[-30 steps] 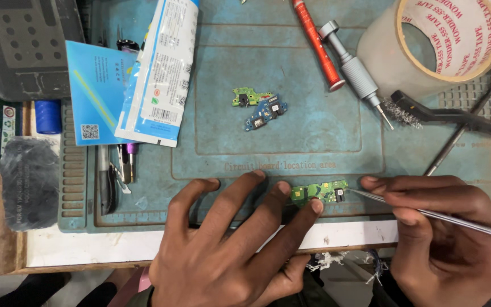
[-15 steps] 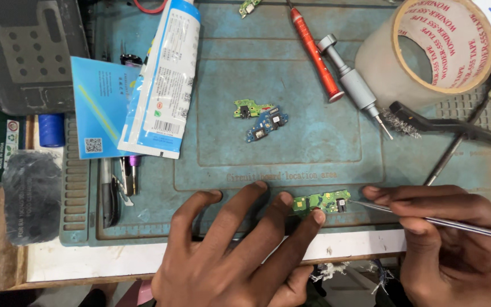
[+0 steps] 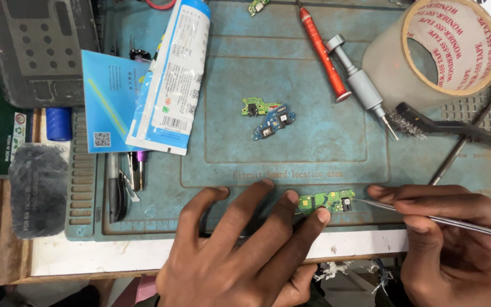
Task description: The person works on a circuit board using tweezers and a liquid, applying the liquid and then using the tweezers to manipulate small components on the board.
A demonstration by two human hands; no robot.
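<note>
Left hand (image 3: 245,250): laid palm-down with fingers spread on the blue-green repair mat (image 3: 313,148), two fingertips pressing the left end of a small green circuit board (image 3: 329,200) against the mat; the hand pins rather than grasps. Green circuit board: lies flat near the mat's front edge, just below the raised central rectangle, between the two hands. Right hand (image 3: 456,244): fingers closed around thin metal tweezers (image 3: 427,217), whose tip touches the right end of the board at its dark connector. Centre of mat: a second green board (image 3: 257,106) and a small blue board (image 3: 274,124), touching each other, well apart from the hands. Upper mat: red precision screwdriver (image 3: 322,51) and grey screwdriver (image 3: 359,82), lying side by side at a slant. Upper right: large roll of clear tape (image 3: 444,48); just below it a black wire brush (image 3: 456,126). Left side: white and blue tube (image 3: 174,74) resting on a blue card (image 3: 106,102); black tools in the mat's side tray (image 3: 121,182); dark grey device (image 3: 35,48) at top left
</note>
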